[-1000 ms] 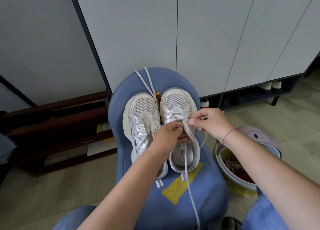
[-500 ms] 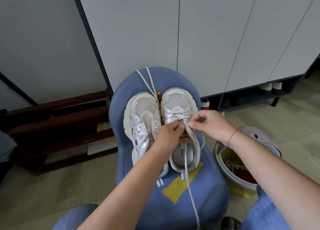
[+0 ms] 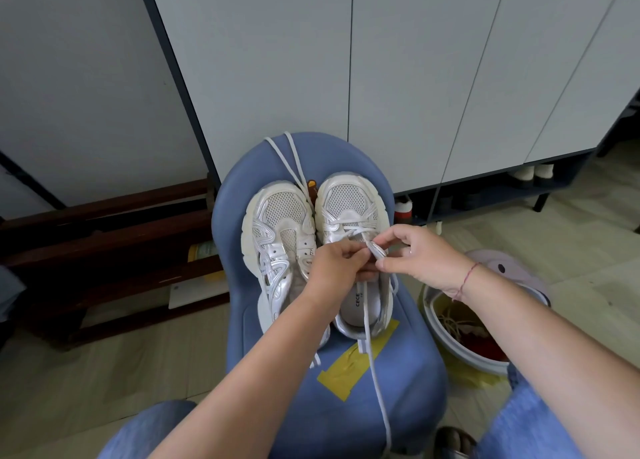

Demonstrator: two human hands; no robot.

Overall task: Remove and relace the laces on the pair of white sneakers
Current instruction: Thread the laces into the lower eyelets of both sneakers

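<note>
Two white sneakers stand side by side on the blue chair, toes toward its back edge. Both hands meet over the right sneaker: the left hand curls on its lace, the right hand pinches the same lace between thumb and forefinger. The loose end hangs over the front edge.

**What We Could Not See**

The left grip covered the right sneaker's upper eyelets, and its forearm hid much of the left sneaker's heel. The lace ran off the bottom edge, its end unseen. The right forearm cut across the bucket; we found its tangled contents too small to identify.
</note>
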